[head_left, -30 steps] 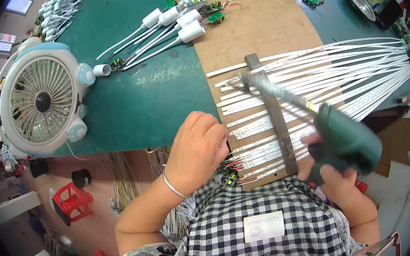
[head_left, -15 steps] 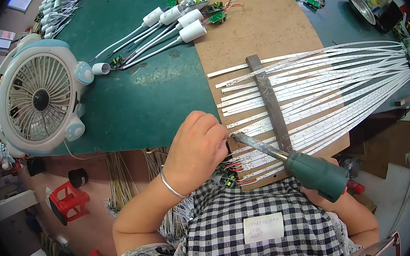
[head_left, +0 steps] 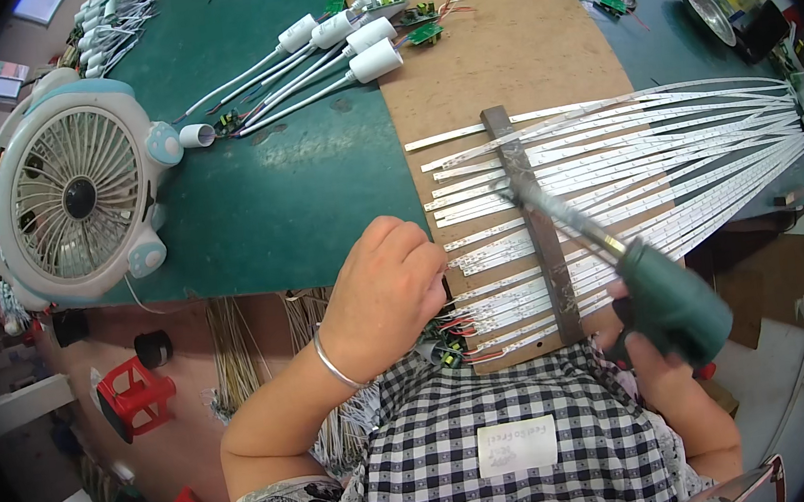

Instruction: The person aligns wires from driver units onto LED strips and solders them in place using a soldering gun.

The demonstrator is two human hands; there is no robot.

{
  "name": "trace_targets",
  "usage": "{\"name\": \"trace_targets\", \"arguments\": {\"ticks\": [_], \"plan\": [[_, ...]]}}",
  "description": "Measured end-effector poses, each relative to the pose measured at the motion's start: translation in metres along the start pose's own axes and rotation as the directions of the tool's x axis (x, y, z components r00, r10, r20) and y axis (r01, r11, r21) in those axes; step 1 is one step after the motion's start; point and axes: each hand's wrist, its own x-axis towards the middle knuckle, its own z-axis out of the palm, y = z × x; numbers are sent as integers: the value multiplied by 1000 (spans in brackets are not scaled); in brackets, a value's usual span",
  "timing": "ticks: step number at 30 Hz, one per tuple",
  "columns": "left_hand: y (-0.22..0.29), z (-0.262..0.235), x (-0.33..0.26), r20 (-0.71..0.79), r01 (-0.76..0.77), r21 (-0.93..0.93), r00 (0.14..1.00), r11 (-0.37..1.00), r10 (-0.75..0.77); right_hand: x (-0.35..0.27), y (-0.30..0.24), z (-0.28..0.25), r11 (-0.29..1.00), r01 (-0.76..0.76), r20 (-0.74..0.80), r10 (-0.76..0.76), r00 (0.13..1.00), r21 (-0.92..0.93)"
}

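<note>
My right hand (head_left: 649,347) grips a green-handled soldering iron (head_left: 667,297); its metal tip points up-left and hovers over the dark metal bar (head_left: 532,227). That bar lies across several white LED strips (head_left: 665,145) fanned out on a brown board (head_left: 499,55). My left hand (head_left: 382,292) rests curled at the board's near-left edge, fingers on the strip ends, where red and black wires and a small circuit board (head_left: 451,344) sit. What the fingers pinch is hidden.
A white and pale blue desk fan (head_left: 73,197) stands at the left of the green table (head_left: 297,184). White lamp holders with cables and small green circuit boards (head_left: 350,36) lie at the back. A metal dish (head_left: 705,8) sits far right. Red stools (head_left: 133,397) stand on the floor.
The soldering iron swung from over the bar down to the near strip ends, then back up-right; its tip is over the bar again. My left hand stayed in place.
</note>
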Motion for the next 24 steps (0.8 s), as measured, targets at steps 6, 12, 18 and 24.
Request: {"name": "trace_targets", "arguments": {"ticks": [6,12,18,24], "plan": [[1,0,0,5,5,18,1000,1000,-5,45,-30,37,857,7,35,-30,999,515],[2,-1,-1,14,10,30,1000,1000,-10,71,-27,58,863,-182,209,91,974,471],[2,-1,-1,24,21,30,999,999,-22,78,-14,67,855,-167,252,44,967,492],[2,-2,-3,29,22,54,999,998,-24,78,-8,67,882,-133,250,18,968,452]]}}
